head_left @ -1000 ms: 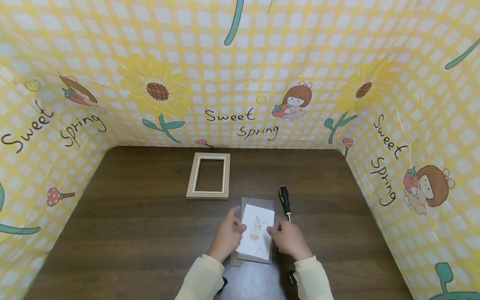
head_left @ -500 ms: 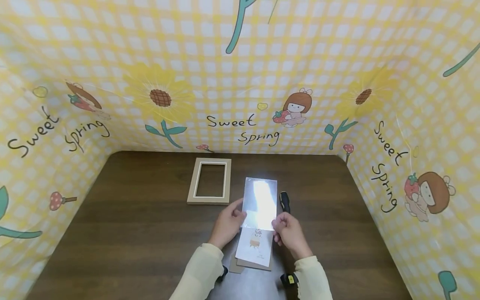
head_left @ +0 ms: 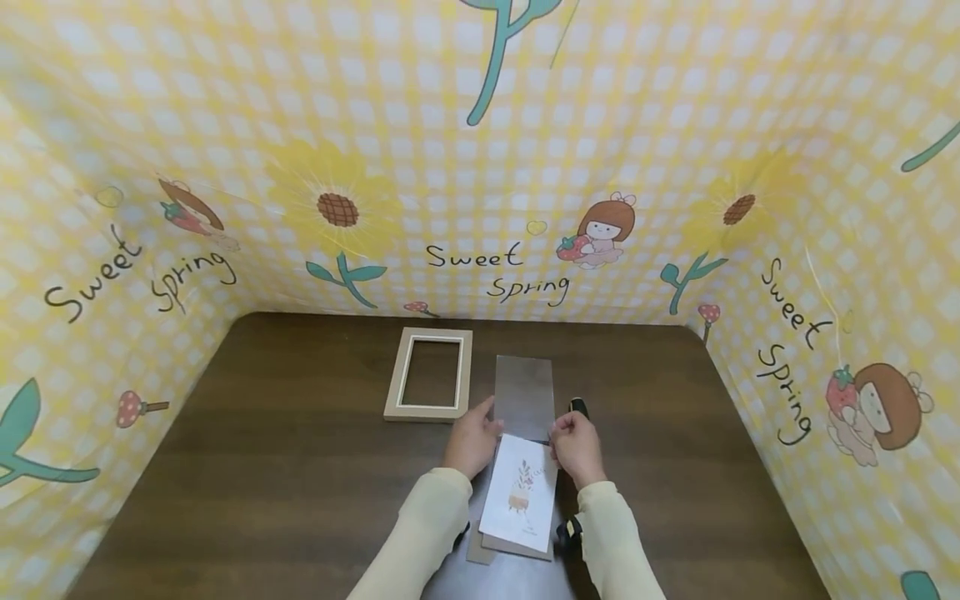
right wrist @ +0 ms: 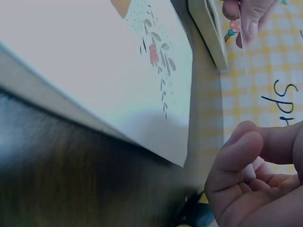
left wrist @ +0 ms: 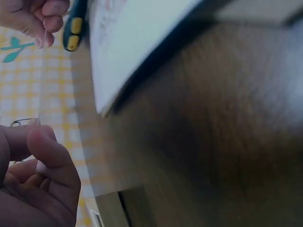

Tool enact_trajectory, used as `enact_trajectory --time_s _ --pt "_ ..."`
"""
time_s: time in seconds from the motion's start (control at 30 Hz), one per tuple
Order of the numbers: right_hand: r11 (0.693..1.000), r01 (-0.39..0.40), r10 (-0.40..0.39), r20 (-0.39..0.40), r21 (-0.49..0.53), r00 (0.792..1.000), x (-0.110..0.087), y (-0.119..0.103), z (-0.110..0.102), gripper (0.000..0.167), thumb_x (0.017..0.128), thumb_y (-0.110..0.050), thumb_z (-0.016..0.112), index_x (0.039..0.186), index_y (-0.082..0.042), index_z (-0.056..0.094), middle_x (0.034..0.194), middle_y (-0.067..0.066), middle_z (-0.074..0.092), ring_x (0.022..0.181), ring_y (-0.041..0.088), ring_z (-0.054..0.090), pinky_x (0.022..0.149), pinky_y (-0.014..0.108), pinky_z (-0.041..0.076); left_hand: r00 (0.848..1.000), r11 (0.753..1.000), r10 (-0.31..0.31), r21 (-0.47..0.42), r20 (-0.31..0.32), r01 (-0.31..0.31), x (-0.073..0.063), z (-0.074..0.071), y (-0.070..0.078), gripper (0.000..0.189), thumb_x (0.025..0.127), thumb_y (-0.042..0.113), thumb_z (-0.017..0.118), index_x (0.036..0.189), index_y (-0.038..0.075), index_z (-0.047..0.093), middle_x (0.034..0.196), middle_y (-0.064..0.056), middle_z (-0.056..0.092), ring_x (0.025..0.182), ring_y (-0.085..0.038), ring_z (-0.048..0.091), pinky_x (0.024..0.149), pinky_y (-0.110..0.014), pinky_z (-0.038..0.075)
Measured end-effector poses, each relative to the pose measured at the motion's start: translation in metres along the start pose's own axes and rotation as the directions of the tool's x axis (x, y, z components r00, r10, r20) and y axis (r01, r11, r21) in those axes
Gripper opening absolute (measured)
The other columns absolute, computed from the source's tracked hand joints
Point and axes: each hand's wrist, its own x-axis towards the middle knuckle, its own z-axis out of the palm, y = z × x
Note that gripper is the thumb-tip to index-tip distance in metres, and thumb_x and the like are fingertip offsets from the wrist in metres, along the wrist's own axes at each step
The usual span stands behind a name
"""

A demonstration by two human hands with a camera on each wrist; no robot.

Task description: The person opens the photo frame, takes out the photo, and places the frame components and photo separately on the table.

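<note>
A clear rectangular sheet (head_left: 523, 398) is held up by its two sides, just beyond a white card (head_left: 519, 500). My left hand (head_left: 472, 440) pinches the sheet's left edge between thumb and fingers. On the opposite edge my right hand (head_left: 577, 447) pinches it the same way. The sheet shows edge-on as a thin line in both wrist views. The card carries a printed potted plant and lies on brown backing board (head_left: 480, 552), its near edge slightly raised off the board.
An empty wooden picture frame (head_left: 392, 379) lies at the back, left of the sheet. A black and yellow screwdriver (head_left: 578, 407) lies beyond my right hand, mostly hidden in the head view. Yellow checked cloth (head_left: 480, 200) surrounds the brown table (head_left: 262, 467).
Both hands have raised the clear sheet off the card and moved it away from me. Its bright glare from half a second ago is gone, and the card's whole face shows. The head view has tilted slightly.
</note>
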Motion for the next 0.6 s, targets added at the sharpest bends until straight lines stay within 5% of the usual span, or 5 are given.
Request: enact_trajectory --time_s 0.3,0.47,0.6 --pt "0.998 -0.018 0.017 -0.013 -0.057 1.0 0.014 0.003 0.005 0.021 0.091 0.006 0.054 0.11 0.013 0.062 0.076 0.012 0.059 0.055 0.016 0.055 0.049 0.028 0.048 0.993 0.989 0.098 0.105 0.058 -0.104 0.014 0.013 -0.01 0.057 0.095 0.005 0.057 0.145 -0.015 0.04 0.123 -0.029 0.062 0.114 -0.041 0.06 0.102 -0.053 0.044" --pt "0.994 -0.019 0.016 -0.026 -0.112 1.0 0.02 0.007 0.006 0.028 0.089 0.006 0.054 0.114 0.013 0.064 0.081 0.015 0.064 0.058 0.018 0.058 0.051 0.03 0.049 0.99 0.983 0.12 0.13 0.077 -0.129 0.016 0.017 -0.011 0.061 0.089 0.0 0.06 0.143 -0.018 0.041 0.102 -0.021 0.063 0.1 -0.038 0.062 0.098 -0.053 0.046" --pt "0.982 0.029 -0.035 -0.028 -0.185 0.999 0.023 0.007 0.011 0.032 0.089 0.005 0.054 0.118 0.012 0.066 0.096 0.02 0.068 0.072 0.026 0.062 0.057 0.033 0.05 0.993 0.977 0.116 0.181 0.001 -0.115 0.02 0.018 -0.01 0.047 0.089 -0.001 0.065 0.133 -0.015 0.055 0.095 -0.02 0.065 0.095 -0.04 0.065 0.091 -0.053 0.05"
